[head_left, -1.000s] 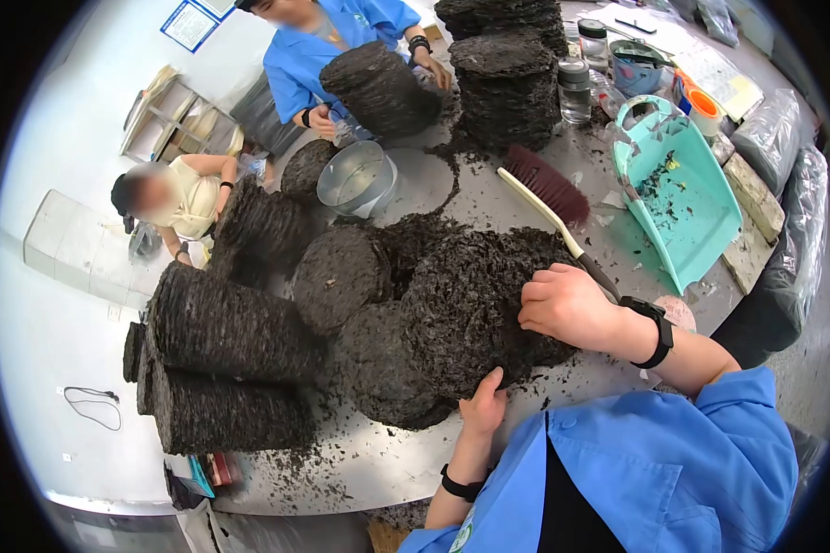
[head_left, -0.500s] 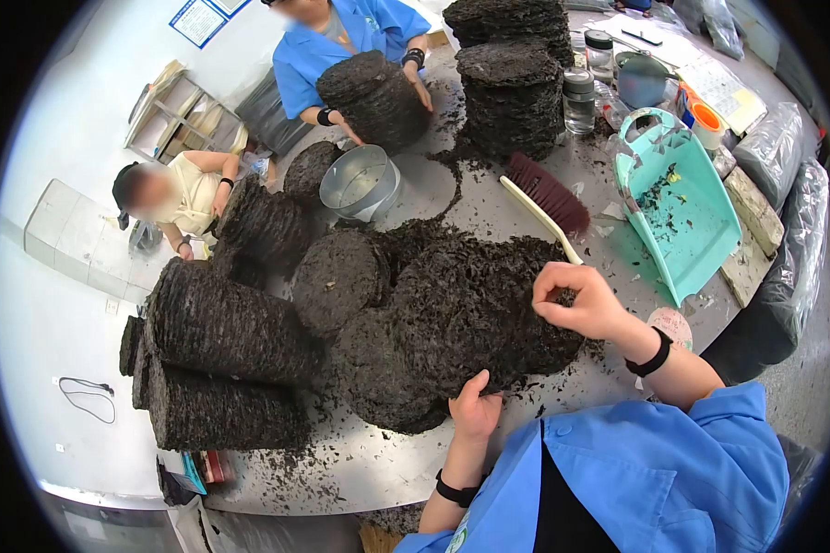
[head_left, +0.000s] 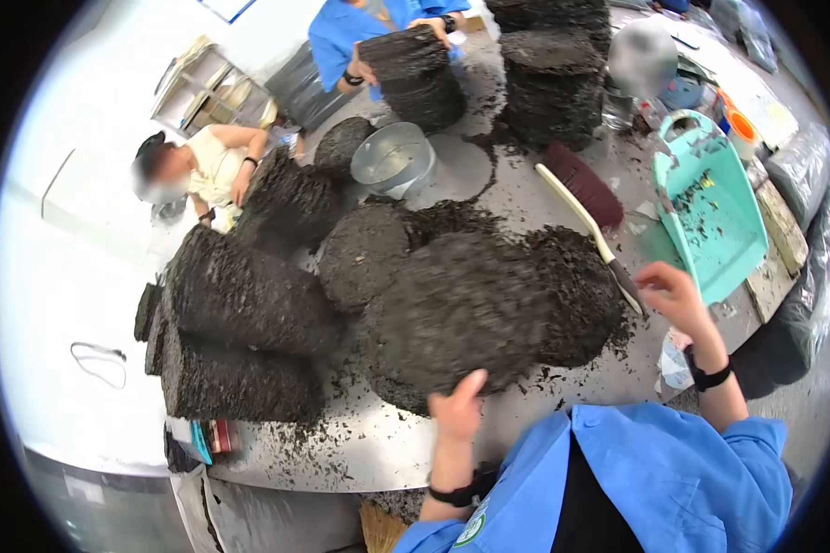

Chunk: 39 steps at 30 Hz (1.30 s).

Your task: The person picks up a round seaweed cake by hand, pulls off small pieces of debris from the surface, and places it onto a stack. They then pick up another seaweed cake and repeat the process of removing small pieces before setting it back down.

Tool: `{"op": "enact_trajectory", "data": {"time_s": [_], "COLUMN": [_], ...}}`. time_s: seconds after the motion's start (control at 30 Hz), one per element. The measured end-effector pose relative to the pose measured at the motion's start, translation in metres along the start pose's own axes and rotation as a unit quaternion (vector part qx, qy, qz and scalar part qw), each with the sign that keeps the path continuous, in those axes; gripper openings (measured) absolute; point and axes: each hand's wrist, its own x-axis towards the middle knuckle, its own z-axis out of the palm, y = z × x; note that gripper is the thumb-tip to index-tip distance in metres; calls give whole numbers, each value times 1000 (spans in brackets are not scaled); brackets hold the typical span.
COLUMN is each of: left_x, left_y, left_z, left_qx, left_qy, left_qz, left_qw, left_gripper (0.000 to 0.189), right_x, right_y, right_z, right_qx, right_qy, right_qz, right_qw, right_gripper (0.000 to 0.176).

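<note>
My left hand (head_left: 458,407) is at the near edge of a round sheet of dark, flaky dried material, like dried seaweed (head_left: 466,309). Its thumb overlaps the rim, and the other fingers are partly hidden. The sheet is blurred and overlaps a pile of similar discs. Right of it lies a loose, crumbly dark disc (head_left: 576,300). My right hand (head_left: 675,297) is off to the right, fingers apart, by a thin dark tool (head_left: 629,284) whose kind I cannot make out. That tool lies close to the handle end of a brush (head_left: 586,189) with dark red bristles.
Stacked dark discs (head_left: 249,304) stand at the left, and a tall stack (head_left: 553,88) at the back. A clear tub (head_left: 395,158) sits mid-table. A green dustpan (head_left: 719,226) holds scraps at the right. One co-worker (head_left: 341,37) holds a stack; another (head_left: 219,161) is at the left.
My right hand has moved right, away from the dark pile, and its pinch has loosened. My left hand and the top sheet have shifted left, uncovering the crumbly disc. The camera view has also shifted.
</note>
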Motion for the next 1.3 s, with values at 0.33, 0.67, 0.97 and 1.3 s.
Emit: {"op": "enact_trajectory", "data": {"time_s": [0.33, 0.67, 0.97, 1.3], "left_x": [-2, 7, 8, 15], "left_y": [44, -32, -51, -5], "left_z": [-79, 88, 86, 67], "left_qx": [360, 537, 547, 361], "left_qy": [249, -268, -295, -126], "left_qz": [210, 267, 257, 381], "left_qw": [874, 754, 740, 842], "left_gripper": [74, 78, 79, 52], "right_x": [8, -1, 15, 28], "right_y": [-13, 3, 10, 12], "right_z": [33, 38, 48, 56], "right_qx": [-122, -79, 159, 307], "right_qy": [-11, 5, 24, -20], "right_qz": [-3, 106, 125, 87], "right_qw": [992, 991, 979, 947], "right_gripper": [28, 48, 48, 34]}}
